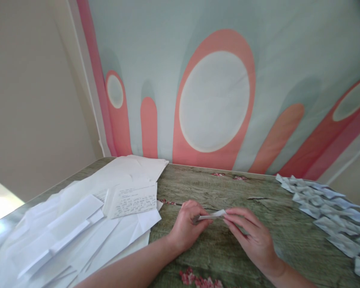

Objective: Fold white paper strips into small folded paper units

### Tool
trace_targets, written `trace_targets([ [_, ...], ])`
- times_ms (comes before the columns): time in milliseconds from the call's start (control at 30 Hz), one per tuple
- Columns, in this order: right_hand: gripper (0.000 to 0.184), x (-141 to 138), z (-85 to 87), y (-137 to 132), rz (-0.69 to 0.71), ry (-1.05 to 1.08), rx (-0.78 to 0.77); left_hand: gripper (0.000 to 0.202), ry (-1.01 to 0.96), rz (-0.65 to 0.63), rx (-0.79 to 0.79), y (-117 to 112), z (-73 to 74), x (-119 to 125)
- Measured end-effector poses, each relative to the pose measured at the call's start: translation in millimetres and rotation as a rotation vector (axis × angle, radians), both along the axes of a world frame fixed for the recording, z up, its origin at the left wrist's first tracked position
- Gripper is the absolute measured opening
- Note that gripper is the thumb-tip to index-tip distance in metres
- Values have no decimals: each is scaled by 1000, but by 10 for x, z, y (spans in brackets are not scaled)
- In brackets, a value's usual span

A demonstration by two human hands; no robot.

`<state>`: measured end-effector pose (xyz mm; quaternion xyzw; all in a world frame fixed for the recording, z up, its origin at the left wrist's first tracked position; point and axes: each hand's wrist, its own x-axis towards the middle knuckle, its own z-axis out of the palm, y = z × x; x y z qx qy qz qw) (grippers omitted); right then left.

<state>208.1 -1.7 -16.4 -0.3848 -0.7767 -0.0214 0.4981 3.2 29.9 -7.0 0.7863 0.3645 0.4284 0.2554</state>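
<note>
One folded paper strip (212, 216), pinched between left hand (188, 228), right hand (252, 236)

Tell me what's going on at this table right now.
A person pinches a small folded paper strip between both hands, just above the wood-patterned table. The left hand has its grip on one end, and the right hand has its fingertips on the other. A pile of loose white sheets lies on the left side, with a handwritten sheet on top. A cluster of folded paper pieces sits on the right side.
</note>
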Motion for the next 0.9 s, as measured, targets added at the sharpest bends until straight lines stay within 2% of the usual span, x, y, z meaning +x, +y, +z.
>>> trace_targets([
  [400, 17, -23, 34, -7, -3, 24, -28, 9, -31, -43, 7, -19, 5, 21],
  [667, 19, -29, 13, -15, -1, 4, -36, 6, 12, -19, 134, -62, 20, 9],
  [900, 16, -24, 2, -27, -22, -15, -38, 10, 3, -1, 156, -71, 49, -5],
])
